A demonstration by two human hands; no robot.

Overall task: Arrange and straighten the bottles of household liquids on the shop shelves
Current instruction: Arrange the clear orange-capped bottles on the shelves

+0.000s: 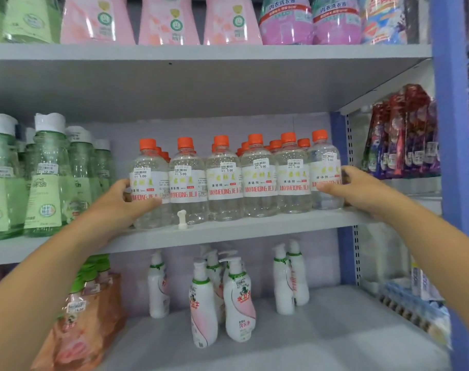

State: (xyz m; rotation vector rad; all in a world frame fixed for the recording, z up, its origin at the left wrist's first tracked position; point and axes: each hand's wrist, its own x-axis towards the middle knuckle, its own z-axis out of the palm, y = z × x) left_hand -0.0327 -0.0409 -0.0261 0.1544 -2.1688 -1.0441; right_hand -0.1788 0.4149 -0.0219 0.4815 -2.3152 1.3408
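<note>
Grey metal shop shelf (pixel 254 228) carries a front row of clear plastic bottles with orange caps (pixel 225 180). Left hand (pixel 126 202) curls around the leftmost bottle; right hand (pixel 345 186) grips the rightmost one.

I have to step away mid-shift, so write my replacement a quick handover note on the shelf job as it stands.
Left hand: grips the leftmost clear orange-capped bottle of the front row.
Right hand: grips the rightmost clear bottle, fingers curled round its far side.
Done: the front row on the middle shelf stands upright, labels forward, close together.
Left: a small white part lies at the shelf edge; the white pump bottles below stand scattered, some leaning.
</note>
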